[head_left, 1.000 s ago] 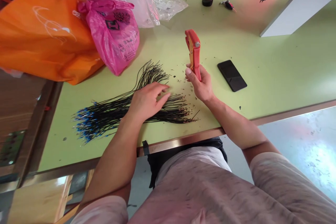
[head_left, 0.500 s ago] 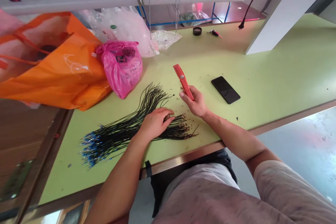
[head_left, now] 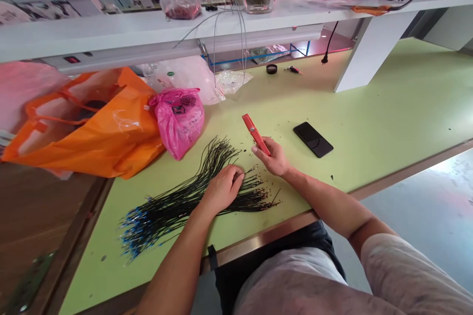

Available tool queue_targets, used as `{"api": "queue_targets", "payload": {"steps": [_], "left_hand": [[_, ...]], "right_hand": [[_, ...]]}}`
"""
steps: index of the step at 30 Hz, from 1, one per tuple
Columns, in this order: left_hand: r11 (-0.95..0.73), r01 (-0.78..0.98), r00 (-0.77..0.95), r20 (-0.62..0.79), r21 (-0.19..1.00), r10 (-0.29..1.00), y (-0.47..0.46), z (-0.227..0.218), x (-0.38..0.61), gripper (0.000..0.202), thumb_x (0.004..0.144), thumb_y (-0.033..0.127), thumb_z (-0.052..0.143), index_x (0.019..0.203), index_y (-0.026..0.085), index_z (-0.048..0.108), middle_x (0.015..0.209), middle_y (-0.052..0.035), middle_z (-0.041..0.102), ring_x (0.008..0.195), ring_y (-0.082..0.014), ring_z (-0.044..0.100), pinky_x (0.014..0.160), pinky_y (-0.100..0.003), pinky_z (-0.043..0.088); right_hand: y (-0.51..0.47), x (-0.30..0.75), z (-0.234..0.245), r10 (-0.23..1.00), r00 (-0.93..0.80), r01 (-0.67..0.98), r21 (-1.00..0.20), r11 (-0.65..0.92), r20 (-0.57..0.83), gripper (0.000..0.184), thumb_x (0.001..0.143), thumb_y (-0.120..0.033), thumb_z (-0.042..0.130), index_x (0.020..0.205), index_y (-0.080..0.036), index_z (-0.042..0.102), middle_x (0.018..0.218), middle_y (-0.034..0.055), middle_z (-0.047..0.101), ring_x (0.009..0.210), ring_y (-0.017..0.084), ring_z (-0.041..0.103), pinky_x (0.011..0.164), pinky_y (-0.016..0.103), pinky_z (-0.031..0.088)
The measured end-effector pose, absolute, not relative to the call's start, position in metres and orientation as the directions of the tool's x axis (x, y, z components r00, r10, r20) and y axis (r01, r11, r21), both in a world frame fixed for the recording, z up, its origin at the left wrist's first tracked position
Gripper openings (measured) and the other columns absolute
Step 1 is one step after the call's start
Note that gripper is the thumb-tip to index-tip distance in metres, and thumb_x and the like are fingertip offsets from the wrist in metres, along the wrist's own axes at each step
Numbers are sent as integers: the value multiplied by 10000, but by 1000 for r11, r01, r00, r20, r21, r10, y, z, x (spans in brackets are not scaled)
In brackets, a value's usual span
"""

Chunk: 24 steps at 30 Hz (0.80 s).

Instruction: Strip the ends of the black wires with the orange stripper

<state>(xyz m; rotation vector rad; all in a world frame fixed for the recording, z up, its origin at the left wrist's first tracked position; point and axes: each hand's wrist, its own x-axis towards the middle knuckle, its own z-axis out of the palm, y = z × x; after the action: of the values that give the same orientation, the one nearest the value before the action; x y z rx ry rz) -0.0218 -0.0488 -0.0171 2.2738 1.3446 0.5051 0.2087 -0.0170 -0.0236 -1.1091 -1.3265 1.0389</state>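
Note:
A spread bundle of thin black wires [head_left: 177, 202] with blue tips at the left end lies on the green table [head_left: 369, 128]. My left hand [head_left: 223, 188] rests on the wires near their right end, fingers curled in a pinch on one or a few of them. My right hand [head_left: 273, 157] is closed round the handles of a red wire stripper [head_left: 255, 134], which points up and to the left, just right of the wires.
A black phone [head_left: 313, 139] lies right of the tool. An orange bag [head_left: 92, 128], a pink bag [head_left: 181, 118] and clear plastic bags stand at the back left. A white shelf [head_left: 185, 34] with a support post [head_left: 360, 49] runs overhead. Wire scraps dot the table.
The head has tilted up, bringing the shelf into view. My left hand's fingers went from spread flat to pinched on the wires. The stripper has tipped from upright to leaning left.

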Motion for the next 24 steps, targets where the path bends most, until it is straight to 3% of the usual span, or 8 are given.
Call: {"api": "queue_targets", "payload": {"steps": [9,15,18,24], "left_hand": [[-266,616,304,88,741,949,-46,-17,-22,345,1043,505,533,1227,247,669,1001,-82,848,899,-285,806,878,-423,624],[-235,521,232,128,821,964,-42,-26,-22,431,1014,619,579,1024,219,739,800,-45,784,704,-225,715,706,-350,560],[-196,425,212,113,884,971,-41,-29,-21,448,993,649,624,1004,214,731,723,-26,736,655,-212,686,659,-333,544],[-114,271,243,47,956,969,-43,-33,-16,472,953,686,701,983,215,702,778,-39,748,687,-204,698,686,-331,571]], "right_hand": [[-13,208,-32,995,-69,-63,-995,73,78,451,776,-525,875,1045,-197,720,881,4,705,774,164,599,758,344,521],[-13,203,-40,982,-186,-258,-963,-77,-29,443,663,-358,941,1031,-199,754,959,30,784,834,160,691,776,318,575],[-17,200,-39,967,-247,-302,-943,-140,-64,461,653,-369,975,1022,-195,760,972,42,791,839,164,710,773,318,599],[-24,193,-44,960,-277,-298,-945,-136,-50,537,645,-409,1026,1054,-196,751,995,34,776,855,163,700,827,341,600]]}}
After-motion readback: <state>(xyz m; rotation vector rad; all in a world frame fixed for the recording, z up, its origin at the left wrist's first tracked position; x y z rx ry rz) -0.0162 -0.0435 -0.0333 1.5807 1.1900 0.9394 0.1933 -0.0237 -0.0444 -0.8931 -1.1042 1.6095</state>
